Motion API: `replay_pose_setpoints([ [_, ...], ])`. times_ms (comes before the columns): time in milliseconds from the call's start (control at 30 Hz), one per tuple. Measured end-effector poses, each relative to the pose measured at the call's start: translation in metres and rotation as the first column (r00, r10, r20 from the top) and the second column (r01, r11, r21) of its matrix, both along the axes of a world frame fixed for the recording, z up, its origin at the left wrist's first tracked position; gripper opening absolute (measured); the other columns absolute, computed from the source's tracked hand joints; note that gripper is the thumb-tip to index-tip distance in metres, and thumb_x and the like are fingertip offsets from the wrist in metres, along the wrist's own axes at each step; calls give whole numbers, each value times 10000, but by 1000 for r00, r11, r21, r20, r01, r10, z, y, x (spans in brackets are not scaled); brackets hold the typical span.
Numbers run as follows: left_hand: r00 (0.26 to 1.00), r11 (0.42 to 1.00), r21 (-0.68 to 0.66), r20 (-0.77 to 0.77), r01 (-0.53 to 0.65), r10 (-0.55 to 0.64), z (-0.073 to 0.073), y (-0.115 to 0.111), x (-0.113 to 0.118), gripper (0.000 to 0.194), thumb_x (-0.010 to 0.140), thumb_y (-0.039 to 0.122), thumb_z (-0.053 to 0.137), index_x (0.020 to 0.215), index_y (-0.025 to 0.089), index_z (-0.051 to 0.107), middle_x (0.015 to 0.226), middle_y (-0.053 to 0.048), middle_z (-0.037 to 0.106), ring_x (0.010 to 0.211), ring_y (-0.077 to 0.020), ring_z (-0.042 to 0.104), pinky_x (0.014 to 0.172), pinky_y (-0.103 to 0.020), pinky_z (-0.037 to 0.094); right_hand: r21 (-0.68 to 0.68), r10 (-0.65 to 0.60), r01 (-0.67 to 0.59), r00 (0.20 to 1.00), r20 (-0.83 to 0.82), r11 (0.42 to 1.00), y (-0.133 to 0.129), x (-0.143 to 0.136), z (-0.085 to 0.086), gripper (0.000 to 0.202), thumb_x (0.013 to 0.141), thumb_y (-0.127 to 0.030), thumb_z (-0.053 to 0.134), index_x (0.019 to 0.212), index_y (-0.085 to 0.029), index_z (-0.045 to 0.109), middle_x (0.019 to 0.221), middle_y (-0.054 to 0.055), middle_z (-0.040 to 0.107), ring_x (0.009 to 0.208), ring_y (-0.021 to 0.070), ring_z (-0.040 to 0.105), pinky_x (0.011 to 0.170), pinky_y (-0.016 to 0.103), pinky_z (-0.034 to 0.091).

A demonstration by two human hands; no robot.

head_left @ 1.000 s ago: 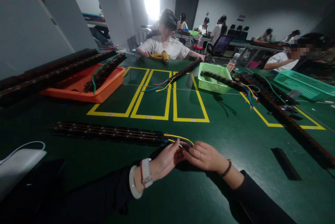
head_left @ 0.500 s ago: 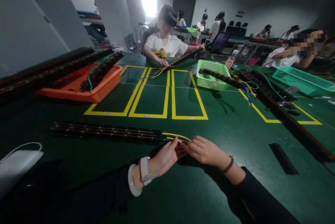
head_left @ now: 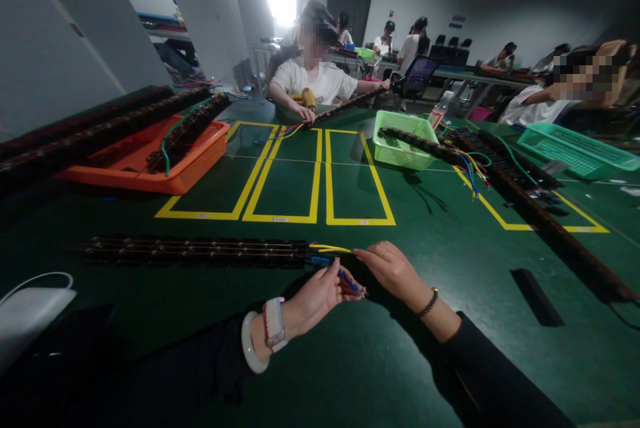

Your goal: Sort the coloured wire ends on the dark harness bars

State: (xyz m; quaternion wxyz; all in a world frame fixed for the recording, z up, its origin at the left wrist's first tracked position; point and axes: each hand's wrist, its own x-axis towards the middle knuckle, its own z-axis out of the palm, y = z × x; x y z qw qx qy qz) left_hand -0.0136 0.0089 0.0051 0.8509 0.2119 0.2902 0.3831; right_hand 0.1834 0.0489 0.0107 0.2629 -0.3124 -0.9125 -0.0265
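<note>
A long black strip assembly (head_left: 200, 251) with thin copper-coloured lines lies across the green table in front of me. Yellow wires (head_left: 330, 249) and blue wires (head_left: 349, 279) come out of its right end. My left hand (head_left: 325, 295), with a watch and a white bangle at the wrist, is closed on the blue wires, whose ends show beyond the fingertips. To its right, my right hand (head_left: 393, 271) pinches the ends of the yellow wires between thumb and fingers. The two hands are slightly apart.
An orange basket (head_left: 200, 165) with strips stands at the left. Yellow taped frames (head_left: 280, 219), a light green basket (head_left: 406, 148) and a bottle (head_left: 441, 110) are beyond my hands. More strips (head_left: 555, 235) and a black piece (head_left: 537, 297) lie right. A person (head_left: 317, 78) sits opposite.
My right hand has moved slightly up and away from my left hand, drawing the yellow wires apart from the blue ones. The blue wires now show in my left hand.
</note>
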Motion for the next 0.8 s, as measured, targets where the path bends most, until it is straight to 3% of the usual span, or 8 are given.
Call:
replay_pose_setpoints([
  [200, 999, 1000, -24, -34, -12, 11, 1, 1, -1, 228, 890, 327, 462, 796, 135, 543, 696, -51, 619, 663, -149, 608, 701, -298, 453, 43, -50, 41, 974, 221, 998, 5, -4, -3, 269, 945, -122, 371, 1105, -110, 586, 809, 77, 579, 724, 167, 485, 693, 307, 410],
  [367, 999, 1000, -26, -38, 7, -8, 2, 2, -1, 240, 874, 352, 488, 774, 139, 529, 685, -54, 624, 658, -156, 615, 682, -288, 452, 10, 36, -42, 938, 345, 999, 6, -4, -3, 241, 941, -152, 403, 1097, -129, 586, 791, 59, 580, 720, 165, 494, 685, 300, 409],
  [433, 999, 999, -34, -39, 13, -15, 2, 2, -1, 253, 875, 363, 485, 768, 138, 529, 674, -54, 624, 666, -160, 621, 700, -295, 456, 0, 41, -44, 942, 333, 999, 6, -3, -3, 239, 940, -159, 409, 1101, -135, 584, 792, 60, 584, 713, 164, 499, 671, 298, 414],
  [533, 1000, 999, -44, -27, 11, -12, 2, 3, -1, 249, 876, 353, 488, 772, 133, 540, 682, -55, 629, 690, -167, 627, 724, -308, 459, 13, 21, -24, 984, 177, 1000, 2, 1, 2, 253, 948, -198, 393, 1107, -127, 577, 864, 87, 598, 752, 170, 516, 684, 307, 435],
  [633, 1000, 997, -77, 4, -4, 4, 2, 3, -1, 223, 879, 319, 493, 797, 123, 563, 724, -60, 638, 707, -161, 620, 727, -310, 460, 96, 145, -148, 989, 40, 984, -6, 3, 10, 353, 961, -333, 358, 1139, -96, 550, 916, 114, 597, 808, 195, 534, 725, 349, 460],
  [700, 999, 993, -113, 33, -24, 28, 0, 4, -1, 189, 874, 286, 509, 808, 121, 577, 747, -53, 640, 704, -141, 607, 715, -289, 456, 197, 260, -271, 962, 79, 942, -12, 0, 15, 426, 938, -428, 397, 1147, -88, 547, 889, 103, 598, 796, 198, 544, 733, 361, 471],
  [800, 996, 986, -160, 71, -43, 54, -3, 5, -1, 149, 855, 260, 550, 810, 123, 590, 766, -35, 638, 665, -100, 574, 667, -242, 442, 308, 293, -349, 932, 213, 885, -19, -8, 17, 314, 910, -334, 497, 1134, -127, 570, 845, 53, 601, 752, 158, 557, 746, 322, 479],
])
